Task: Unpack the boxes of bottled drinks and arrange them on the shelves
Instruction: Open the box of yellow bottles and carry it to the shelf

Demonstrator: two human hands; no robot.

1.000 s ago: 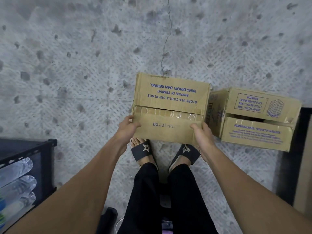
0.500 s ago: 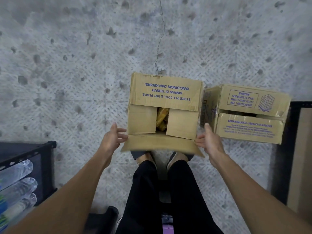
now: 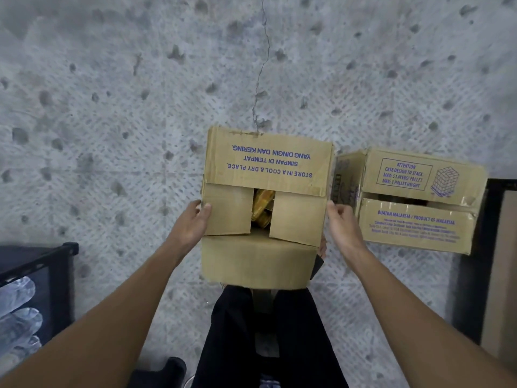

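Just left of the second box (image 3: 419, 225) sits the open box (image 3: 268, 163), mouth up, long side running left to right. The left hand (image 3: 193, 222) pinches its inner flap (image 3: 228, 210) farthest from that box; the right hand (image 3: 342, 225) curls between both boxes — grip unclear.

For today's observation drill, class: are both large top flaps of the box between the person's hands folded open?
No, the printed far flap lies flat over the box, only the near flap hangs open.
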